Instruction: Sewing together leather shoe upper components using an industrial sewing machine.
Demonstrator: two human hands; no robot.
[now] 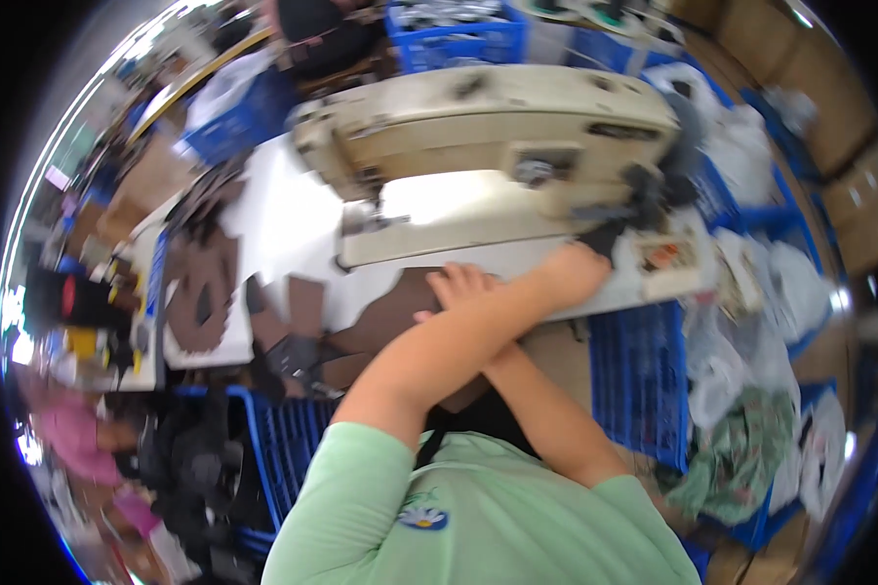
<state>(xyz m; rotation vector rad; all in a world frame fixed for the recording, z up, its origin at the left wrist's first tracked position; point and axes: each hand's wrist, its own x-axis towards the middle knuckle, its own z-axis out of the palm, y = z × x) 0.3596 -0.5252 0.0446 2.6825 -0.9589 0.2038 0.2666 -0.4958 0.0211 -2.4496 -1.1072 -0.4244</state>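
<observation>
The flat brown piece (392,306) reaches left from my spread right hand (464,288); whether my left hand (580,273) grips, I can't tell.

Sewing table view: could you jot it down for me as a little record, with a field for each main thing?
Machine: cream sewing machine on a white table
Left hand: beside a dark piece; blurred, grip unclear
Right hand: open, at a brown piece
Forearms: left forearm crosses over right forearm
Table's left end: brown cut pieces
Below, right: blue crate
</observation>
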